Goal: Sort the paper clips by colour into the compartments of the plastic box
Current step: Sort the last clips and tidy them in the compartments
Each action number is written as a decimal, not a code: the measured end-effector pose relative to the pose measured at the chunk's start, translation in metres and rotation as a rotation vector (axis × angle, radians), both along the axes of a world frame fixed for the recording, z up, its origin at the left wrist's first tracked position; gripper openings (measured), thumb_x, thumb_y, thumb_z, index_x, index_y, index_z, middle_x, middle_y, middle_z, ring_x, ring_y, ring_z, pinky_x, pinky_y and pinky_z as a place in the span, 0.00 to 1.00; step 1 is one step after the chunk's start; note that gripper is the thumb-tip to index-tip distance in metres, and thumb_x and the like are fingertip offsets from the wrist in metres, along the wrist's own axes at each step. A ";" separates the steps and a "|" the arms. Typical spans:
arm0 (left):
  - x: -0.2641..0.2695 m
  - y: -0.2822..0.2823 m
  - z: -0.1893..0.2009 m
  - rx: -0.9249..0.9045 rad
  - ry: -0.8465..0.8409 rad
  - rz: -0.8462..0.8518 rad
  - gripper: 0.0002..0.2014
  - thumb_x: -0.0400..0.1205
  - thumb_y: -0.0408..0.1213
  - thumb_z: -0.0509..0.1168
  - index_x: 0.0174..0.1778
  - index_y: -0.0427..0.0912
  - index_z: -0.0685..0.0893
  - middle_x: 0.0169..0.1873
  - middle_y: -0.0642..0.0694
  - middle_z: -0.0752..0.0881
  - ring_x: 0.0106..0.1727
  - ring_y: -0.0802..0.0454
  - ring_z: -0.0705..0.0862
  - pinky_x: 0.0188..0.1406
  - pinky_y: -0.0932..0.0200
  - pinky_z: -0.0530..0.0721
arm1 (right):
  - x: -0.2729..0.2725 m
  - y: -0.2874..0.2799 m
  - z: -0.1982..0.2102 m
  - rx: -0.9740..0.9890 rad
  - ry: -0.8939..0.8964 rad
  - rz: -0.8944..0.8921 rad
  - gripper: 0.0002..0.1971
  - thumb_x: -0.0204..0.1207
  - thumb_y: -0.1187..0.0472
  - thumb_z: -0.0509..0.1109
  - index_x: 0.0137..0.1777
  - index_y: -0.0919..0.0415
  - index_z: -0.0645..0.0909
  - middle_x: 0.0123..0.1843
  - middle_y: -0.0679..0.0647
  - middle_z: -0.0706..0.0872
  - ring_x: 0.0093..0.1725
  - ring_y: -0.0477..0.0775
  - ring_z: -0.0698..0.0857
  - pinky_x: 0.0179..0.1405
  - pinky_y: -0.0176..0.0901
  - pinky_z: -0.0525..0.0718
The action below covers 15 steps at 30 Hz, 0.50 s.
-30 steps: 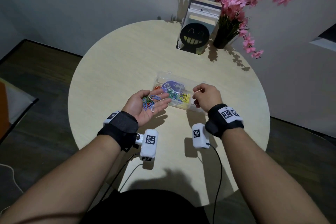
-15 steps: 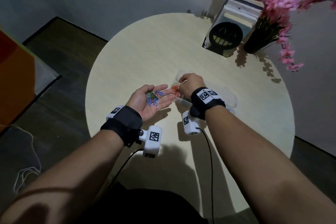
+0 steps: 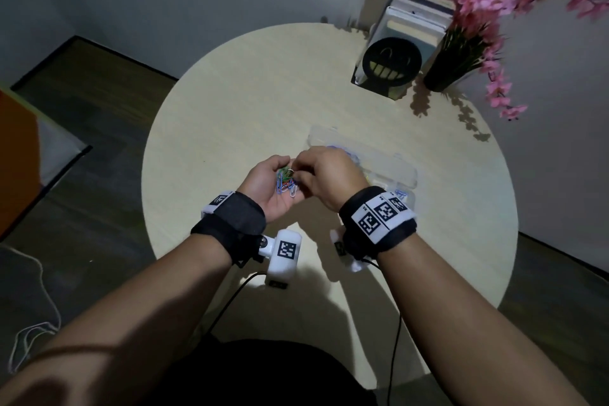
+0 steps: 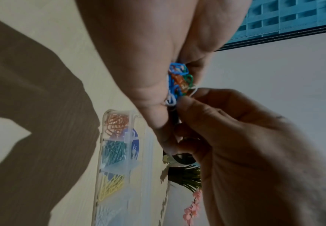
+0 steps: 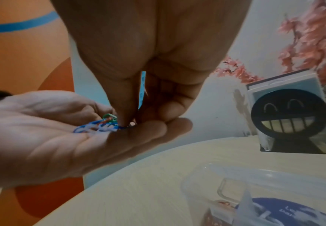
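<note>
Dim room, round pale table [image 3: 230, 102], and the sorting is well under way. Furthest left, an orange panel [image 3: 16, 161] and dark flooring are seen, well apart from the action. Next, the left hand [image 3: 268, 183] is held palm up above the table, fingers loosely cupped, and a small mixed heap of paper clips [image 3: 286, 182] is cradled in it: blue, green, orange and white are made out. Into that heap the right hand [image 3: 324, 176] is dipped, thumb and fingertip closed together on the clips; whether a single clip is actually pinched cannot be told.

Just right of the hands, the plastic box [image 4: 117, 152] lies open on the table, partly hidden behind the right wrist in the head view. Orange, green, yellow and white clips are already lodged in separate compartments, so much of the job is judged done; the handful is what is left. Tangled clips are judged the main nuisance.

Far right at the back, a grinning black bookend [image 3: 392, 64] with books [image 3: 418, 18] and a vase of pink blossoms [image 3: 487, 6] is stood well clear of the box.
</note>
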State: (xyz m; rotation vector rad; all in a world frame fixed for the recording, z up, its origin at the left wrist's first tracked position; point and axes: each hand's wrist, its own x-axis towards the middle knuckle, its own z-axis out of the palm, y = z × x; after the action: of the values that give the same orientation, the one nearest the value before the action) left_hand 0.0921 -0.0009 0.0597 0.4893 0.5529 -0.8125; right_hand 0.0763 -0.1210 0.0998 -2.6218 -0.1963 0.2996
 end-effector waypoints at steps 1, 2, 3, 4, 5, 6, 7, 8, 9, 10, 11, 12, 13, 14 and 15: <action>0.000 0.000 0.000 -0.011 -0.009 -0.014 0.14 0.85 0.37 0.50 0.42 0.34 0.76 0.35 0.40 0.81 0.32 0.48 0.85 0.39 0.47 0.90 | -0.001 -0.002 0.002 0.021 0.001 -0.036 0.07 0.75 0.61 0.69 0.49 0.60 0.86 0.48 0.59 0.87 0.51 0.58 0.83 0.48 0.46 0.76; -0.001 0.001 0.001 -0.027 -0.016 -0.023 0.13 0.85 0.36 0.50 0.42 0.35 0.76 0.35 0.40 0.80 0.34 0.46 0.86 0.43 0.42 0.89 | -0.002 -0.004 0.005 0.053 0.004 -0.085 0.07 0.75 0.60 0.70 0.49 0.60 0.87 0.48 0.57 0.88 0.50 0.56 0.84 0.48 0.45 0.77; -0.001 0.001 0.002 -0.049 -0.022 -0.030 0.13 0.85 0.36 0.50 0.42 0.34 0.75 0.37 0.39 0.80 0.39 0.44 0.87 0.47 0.39 0.88 | -0.003 -0.007 0.006 0.097 0.000 -0.138 0.07 0.75 0.60 0.70 0.49 0.59 0.87 0.47 0.56 0.89 0.48 0.54 0.84 0.48 0.45 0.79; -0.002 0.002 0.003 -0.055 -0.033 -0.042 0.13 0.85 0.36 0.50 0.44 0.33 0.76 0.39 0.37 0.81 0.45 0.41 0.86 0.50 0.36 0.86 | -0.004 -0.009 0.007 0.148 -0.007 -0.192 0.06 0.75 0.60 0.71 0.48 0.59 0.88 0.45 0.56 0.90 0.46 0.53 0.85 0.47 0.45 0.81; -0.002 0.002 0.004 -0.048 -0.048 -0.053 0.14 0.85 0.35 0.50 0.45 0.31 0.78 0.41 0.36 0.82 0.48 0.38 0.86 0.52 0.36 0.85 | -0.006 -0.010 0.008 0.195 -0.016 -0.241 0.05 0.74 0.60 0.71 0.47 0.59 0.88 0.43 0.56 0.90 0.44 0.53 0.86 0.45 0.45 0.83; -0.002 0.001 0.004 -0.026 -0.068 -0.069 0.14 0.85 0.35 0.51 0.46 0.30 0.79 0.42 0.34 0.84 0.48 0.37 0.87 0.53 0.37 0.84 | -0.008 -0.012 0.009 0.231 -0.026 -0.277 0.05 0.74 0.61 0.72 0.45 0.60 0.88 0.41 0.56 0.91 0.42 0.53 0.86 0.43 0.44 0.83; -0.002 0.001 0.005 0.001 -0.086 -0.086 0.14 0.85 0.35 0.51 0.46 0.31 0.80 0.43 0.34 0.85 0.46 0.37 0.88 0.55 0.39 0.84 | -0.009 -0.012 0.009 0.250 -0.034 -0.303 0.04 0.74 0.61 0.72 0.44 0.60 0.87 0.40 0.56 0.90 0.40 0.53 0.87 0.42 0.43 0.83; -0.002 0.001 0.006 0.026 -0.102 -0.105 0.14 0.85 0.35 0.52 0.46 0.32 0.80 0.44 0.34 0.86 0.44 0.38 0.89 0.56 0.41 0.83 | -0.010 -0.013 0.009 0.265 -0.034 -0.323 0.04 0.73 0.61 0.73 0.43 0.61 0.87 0.38 0.56 0.90 0.39 0.53 0.87 0.40 0.42 0.82; -0.002 0.000 0.006 0.049 -0.115 -0.122 0.13 0.85 0.35 0.53 0.47 0.32 0.81 0.44 0.35 0.86 0.42 0.40 0.90 0.55 0.43 0.84 | -0.011 -0.014 0.009 0.285 -0.034 -0.343 0.03 0.73 0.61 0.73 0.41 0.60 0.86 0.36 0.56 0.90 0.37 0.52 0.86 0.38 0.40 0.82; -0.002 -0.001 0.007 0.071 -0.126 -0.135 0.13 0.85 0.35 0.54 0.48 0.32 0.81 0.44 0.35 0.86 0.40 0.41 0.90 0.51 0.46 0.86 | -0.011 -0.015 0.009 0.308 -0.037 -0.366 0.04 0.73 0.61 0.73 0.40 0.60 0.86 0.35 0.56 0.89 0.35 0.52 0.86 0.37 0.39 0.81; -0.003 -0.001 0.007 0.089 -0.133 -0.144 0.12 0.85 0.36 0.55 0.47 0.32 0.81 0.42 0.35 0.86 0.38 0.43 0.90 0.47 0.49 0.88 | -0.012 -0.017 0.008 0.330 -0.044 -0.390 0.04 0.73 0.61 0.73 0.39 0.61 0.86 0.35 0.56 0.89 0.34 0.50 0.85 0.35 0.36 0.80; -0.003 -0.002 0.007 0.100 -0.140 -0.147 0.12 0.85 0.36 0.56 0.47 0.32 0.82 0.40 0.35 0.87 0.35 0.44 0.90 0.42 0.53 0.89 | -0.012 -0.019 0.008 0.346 -0.051 -0.414 0.04 0.74 0.61 0.73 0.40 0.61 0.86 0.35 0.56 0.89 0.33 0.49 0.84 0.33 0.32 0.78; -0.004 -0.002 0.008 0.102 -0.153 -0.147 0.12 0.85 0.37 0.58 0.46 0.32 0.83 0.38 0.36 0.87 0.34 0.45 0.90 0.39 0.56 0.89 | -0.013 -0.020 0.007 0.353 -0.055 -0.434 0.05 0.74 0.60 0.73 0.40 0.60 0.87 0.35 0.55 0.89 0.32 0.47 0.83 0.32 0.29 0.76; -0.005 -0.003 0.008 0.104 -0.172 -0.150 0.12 0.85 0.37 0.58 0.46 0.32 0.83 0.37 0.37 0.87 0.32 0.47 0.89 0.37 0.59 0.88 | -0.013 -0.022 0.006 0.358 -0.056 -0.449 0.05 0.74 0.60 0.73 0.41 0.60 0.87 0.35 0.54 0.89 0.31 0.45 0.82 0.32 0.28 0.75; -0.005 -0.004 0.008 0.111 -0.200 -0.156 0.12 0.85 0.36 0.59 0.46 0.33 0.83 0.36 0.37 0.87 0.32 0.49 0.88 0.35 0.62 0.88 | -0.014 -0.022 0.004 0.368 -0.052 -0.461 0.05 0.75 0.59 0.73 0.41 0.60 0.88 0.34 0.52 0.88 0.30 0.42 0.81 0.33 0.30 0.76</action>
State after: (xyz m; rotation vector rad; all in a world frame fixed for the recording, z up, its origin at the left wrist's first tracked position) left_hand 0.0868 -0.0045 0.0680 0.7147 0.3790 -0.8730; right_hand 0.0619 -0.1434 0.1041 -2.2269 0.3076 0.0294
